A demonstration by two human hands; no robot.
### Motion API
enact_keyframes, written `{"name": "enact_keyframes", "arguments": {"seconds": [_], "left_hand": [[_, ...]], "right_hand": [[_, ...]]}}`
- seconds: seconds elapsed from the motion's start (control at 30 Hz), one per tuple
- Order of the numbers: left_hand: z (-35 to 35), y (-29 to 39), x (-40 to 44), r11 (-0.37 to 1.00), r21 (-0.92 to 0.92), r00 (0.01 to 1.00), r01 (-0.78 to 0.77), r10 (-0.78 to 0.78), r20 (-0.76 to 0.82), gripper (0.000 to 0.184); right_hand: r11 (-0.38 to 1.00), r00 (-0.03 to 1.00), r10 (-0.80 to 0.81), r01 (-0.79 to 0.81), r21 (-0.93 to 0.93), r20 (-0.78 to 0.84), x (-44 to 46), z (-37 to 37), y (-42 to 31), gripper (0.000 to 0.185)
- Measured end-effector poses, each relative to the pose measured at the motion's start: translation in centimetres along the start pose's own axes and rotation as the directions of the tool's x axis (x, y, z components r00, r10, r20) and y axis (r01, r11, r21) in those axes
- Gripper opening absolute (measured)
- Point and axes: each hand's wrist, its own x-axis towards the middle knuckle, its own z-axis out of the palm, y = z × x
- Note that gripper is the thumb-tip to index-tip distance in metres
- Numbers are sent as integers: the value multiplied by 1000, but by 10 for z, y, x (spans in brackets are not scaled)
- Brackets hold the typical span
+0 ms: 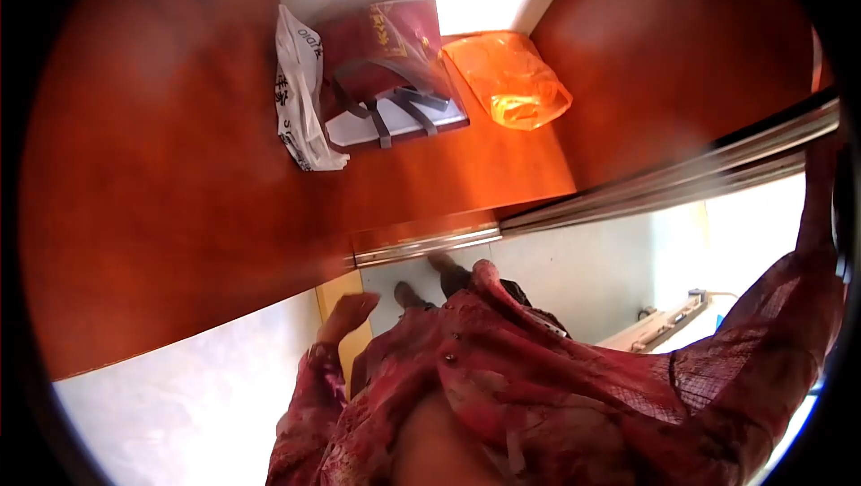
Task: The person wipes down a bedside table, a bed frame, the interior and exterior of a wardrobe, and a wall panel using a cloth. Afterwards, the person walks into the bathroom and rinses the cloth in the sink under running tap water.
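My left hand [351, 313] hangs low, left of my body, near a yellow-tan strip. Its fingers look loosely stretched out, with nothing visible in them. At the far right my right forearm [814, 203] reaches up beside the end of the metal-edged rails; the hand itself is lost in the dark border. On the reddish-brown wooden surface [430, 186] stands a dark red bag [386, 42] with gold lettering. Grey straps lie over a white-topped item [368, 129] in front of it. A printed white plastic bag [300, 96] is on the left, an orange plastic bag [507, 78] on the right.
Brown wooden panels [161, 154] rise on both sides of the bags. Long metal rails [673, 172] run along the right edge. Below are a pale floor [583, 271], my feet and a beige, bar-like object [664, 325]. My red patterned clothing fills the lower view.
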Motion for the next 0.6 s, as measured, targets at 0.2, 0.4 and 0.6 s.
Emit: {"name": "enact_keyframes", "arguments": {"seconds": [0.2, 0.4, 0.6], "left_hand": [[-81, 175, 121, 875, 223, 805, -430, 484, -344, 31], [-158, 246, 242, 547, 837, 703, 9, 592, -394, 75], [-177, 190, 334, 386, 919, 746, 78, 589, -311, 54]], "right_hand": [[999, 999, 41, -41, 1, -21, -66, -87, -45, 16], [998, 997, -36, 33, -44, -65, -88, -202, -46, 16], [989, 983, -141, 135, -58, -116, -78, -278, -56, 16]]}}
